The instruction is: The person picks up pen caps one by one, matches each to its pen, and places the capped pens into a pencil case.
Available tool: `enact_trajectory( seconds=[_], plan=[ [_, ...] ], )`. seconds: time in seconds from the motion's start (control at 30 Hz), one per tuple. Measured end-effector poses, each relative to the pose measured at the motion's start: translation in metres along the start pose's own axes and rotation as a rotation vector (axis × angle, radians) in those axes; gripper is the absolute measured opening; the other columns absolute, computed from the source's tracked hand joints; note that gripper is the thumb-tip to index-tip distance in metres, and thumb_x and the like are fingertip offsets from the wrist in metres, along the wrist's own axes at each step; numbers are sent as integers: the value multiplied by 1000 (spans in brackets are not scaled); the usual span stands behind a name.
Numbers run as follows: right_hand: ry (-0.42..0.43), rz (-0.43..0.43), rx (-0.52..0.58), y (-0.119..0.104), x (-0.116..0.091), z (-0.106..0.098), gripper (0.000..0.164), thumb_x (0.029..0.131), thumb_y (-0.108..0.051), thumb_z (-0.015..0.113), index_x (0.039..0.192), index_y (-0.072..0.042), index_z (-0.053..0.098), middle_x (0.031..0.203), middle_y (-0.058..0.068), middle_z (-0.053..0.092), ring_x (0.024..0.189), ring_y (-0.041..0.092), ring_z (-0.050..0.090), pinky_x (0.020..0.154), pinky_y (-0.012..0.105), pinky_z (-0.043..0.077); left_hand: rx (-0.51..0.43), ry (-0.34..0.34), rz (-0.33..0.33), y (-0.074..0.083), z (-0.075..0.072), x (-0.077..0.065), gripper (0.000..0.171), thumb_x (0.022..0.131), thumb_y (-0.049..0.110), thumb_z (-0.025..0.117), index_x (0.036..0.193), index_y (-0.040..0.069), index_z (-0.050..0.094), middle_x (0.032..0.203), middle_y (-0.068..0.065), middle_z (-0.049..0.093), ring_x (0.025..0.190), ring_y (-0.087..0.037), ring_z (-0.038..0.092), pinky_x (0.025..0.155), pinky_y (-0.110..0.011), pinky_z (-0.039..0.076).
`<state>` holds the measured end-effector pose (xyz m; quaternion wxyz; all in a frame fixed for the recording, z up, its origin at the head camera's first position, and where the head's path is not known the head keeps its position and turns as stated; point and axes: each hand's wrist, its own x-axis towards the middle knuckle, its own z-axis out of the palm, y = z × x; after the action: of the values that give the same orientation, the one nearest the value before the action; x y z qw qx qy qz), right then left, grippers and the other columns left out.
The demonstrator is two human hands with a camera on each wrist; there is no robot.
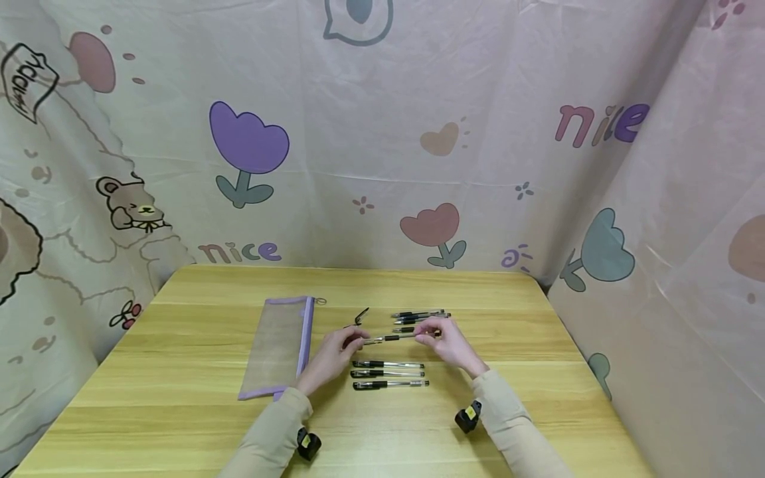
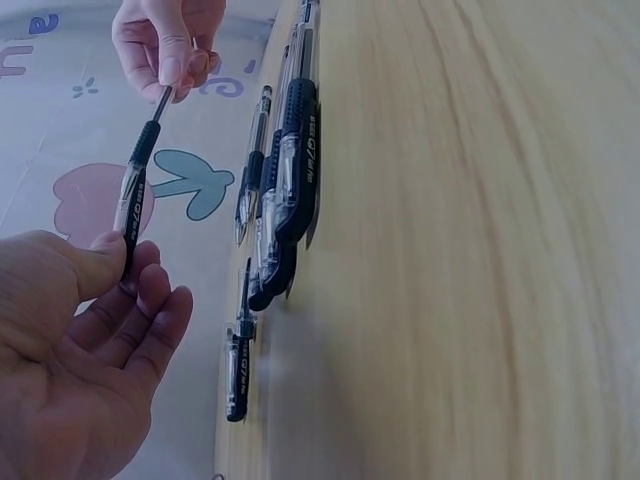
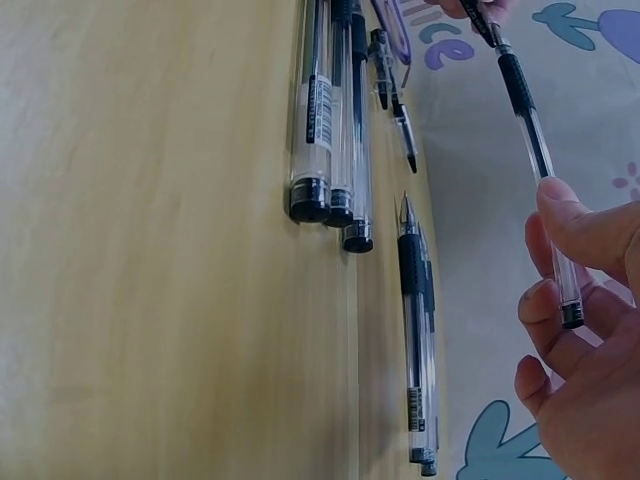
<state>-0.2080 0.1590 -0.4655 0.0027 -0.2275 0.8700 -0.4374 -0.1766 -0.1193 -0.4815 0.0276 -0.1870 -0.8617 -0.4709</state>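
Between my two hands a clear gel pen (image 3: 535,145) with a black grip is held above the table. My left hand (image 1: 332,357) pinches its black cap (image 2: 133,222) between thumb and fingers. At the other side my right hand (image 1: 445,342) grips the clear barrel near its end. The pen's tip meets the cap's mouth; how far it sits inside I cannot tell. Just beyond my left hand lie loose black caps (image 1: 361,317). Several uncapped pens (image 1: 416,314) lie behind my right hand, partly hidden by it. Three capped pens (image 1: 387,374) lie side by side nearer me.
A mesh pouch (image 1: 276,348) with purple edging and a zip lies flat on the left, partly behind my left forearm. The wooden table (image 1: 149,398) ends at a patterned cloth (image 1: 358,133) at the back and sides. Each wrist wears a small black camera (image 1: 469,417).
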Motion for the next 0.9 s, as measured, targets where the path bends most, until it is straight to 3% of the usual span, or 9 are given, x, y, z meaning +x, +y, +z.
enact_trajectory(
  seconds=[0.43,0.63,0.8,0.9],
  plan=[
    [-27,-18,16,-2,1,6,12,90,-10,72,101,-7,74,100,11,74,86,13,61,74,20,52,4,-18,18,6,0,-2,19,101,8,57,115,7,70,105,-9,74,92,-25,69,78,-22,56],
    [-11,-79,5,-4,0,10,12,90,-10,72,101,-7,75,100,10,75,92,18,67,86,28,55,6,-8,30,4,0,-2,19,101,9,57,115,7,70,105,-6,74,93,-19,69,81,-23,57],
    [10,-85,36,-2,0,16,12,89,-8,73,101,-5,74,98,12,75,86,11,66,81,23,56,-7,25,34,2,0,-4,20,99,6,59,115,5,70,105,-7,74,92,-19,69,81,-23,58],
    [22,-79,69,-1,-1,18,13,89,-8,73,100,-3,74,98,14,75,82,4,63,76,19,55,-30,42,-2,4,-1,-3,20,99,5,60,115,4,71,105,-8,75,91,-23,70,77,-20,56]
  ],
)
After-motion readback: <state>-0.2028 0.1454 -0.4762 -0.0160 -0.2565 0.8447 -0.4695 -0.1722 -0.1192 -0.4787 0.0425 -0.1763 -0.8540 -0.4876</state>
